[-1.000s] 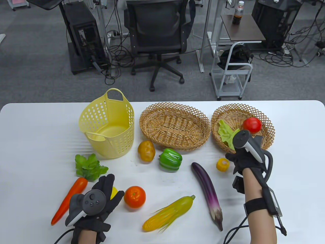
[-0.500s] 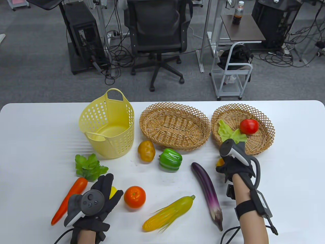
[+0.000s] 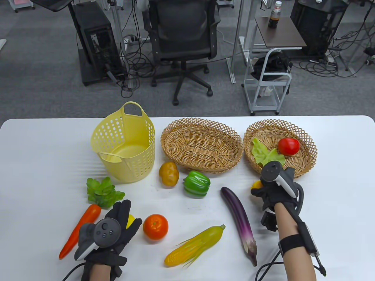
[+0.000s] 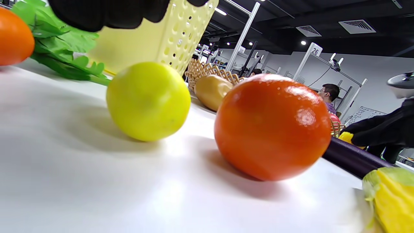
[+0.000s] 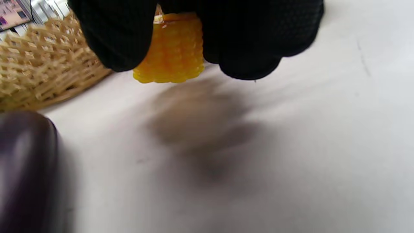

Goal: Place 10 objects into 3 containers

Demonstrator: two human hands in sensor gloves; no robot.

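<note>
My right hand [image 3: 261,189] grips a short yellow corn piece [image 3: 256,185] just in front of the right wicker basket [image 3: 309,137]. In the right wrist view the corn piece [image 5: 171,48] sits between gloved fingertips [image 5: 116,38], a little above the table over its shadow. That basket holds a red tomato [image 3: 289,146] and a pale lettuce leaf [image 3: 261,151]. My left hand [image 3: 124,215] lies open with fingers spread over a yellow lemon [image 3: 130,219], next to an orange [image 3: 155,226]. In the left wrist view the lemon [image 4: 148,100] stands free on the table.
An empty wicker basket [image 3: 175,127] and a yellow plastic basket [image 3: 126,164] stand at the back. On the table lie a potato [image 3: 169,174], green pepper [image 3: 197,183], eggplant [image 3: 238,216], corn cob [image 3: 194,246], carrot [image 3: 80,229] and leafy greens [image 3: 102,191].
My right hand drew back from the right basket, came down on the corn piece and closed around it. The tomato settled in the basket. The left hand stayed put.
</note>
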